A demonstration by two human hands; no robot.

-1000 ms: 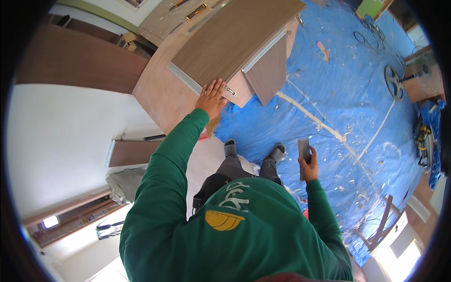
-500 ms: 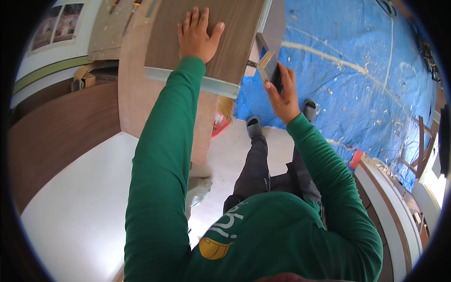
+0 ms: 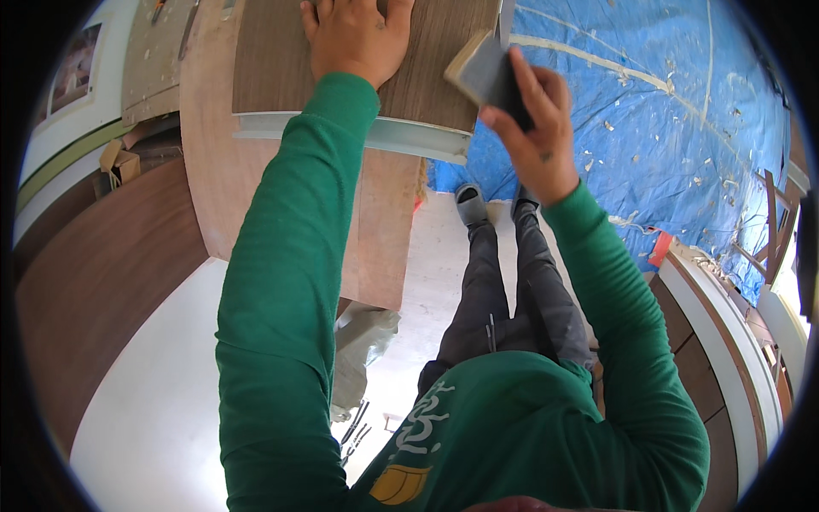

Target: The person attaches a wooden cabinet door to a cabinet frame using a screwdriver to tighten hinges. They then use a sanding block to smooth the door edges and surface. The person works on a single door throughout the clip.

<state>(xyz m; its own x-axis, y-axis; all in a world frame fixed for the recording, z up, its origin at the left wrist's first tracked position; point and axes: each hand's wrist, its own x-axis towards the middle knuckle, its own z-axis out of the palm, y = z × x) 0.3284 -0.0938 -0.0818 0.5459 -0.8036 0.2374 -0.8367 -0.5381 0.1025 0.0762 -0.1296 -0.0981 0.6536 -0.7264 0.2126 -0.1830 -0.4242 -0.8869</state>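
My left hand [image 3: 358,38] rests flat on a brown wood-grain panel [image 3: 269,64], its fingers spread and partly cut off by the upper edge of the view. The panel's near side has a pale edge strip [image 3: 409,142]. Fingers and thumb of my right hand [image 3: 544,136] are closed round a sanding block [image 3: 488,72], a pale wooden block with dark grey faces. The block is tilted over the panel's right edge; whether it touches cannot be made out.
A plywood board [image 3: 375,230] lies under the panel. Blue sheeting [image 3: 631,154] with scattered chips covers the floor at right. At left stand a curved brown panel [image 3: 111,282] and a small cardboard box [image 3: 119,162]. A plastic bag [image 3: 363,341] sits below the board.
The sanding block has moved up, its grey face now turned more toward the view. The panel and my left hand appear higher and the view has shifted. My feet are closer together.
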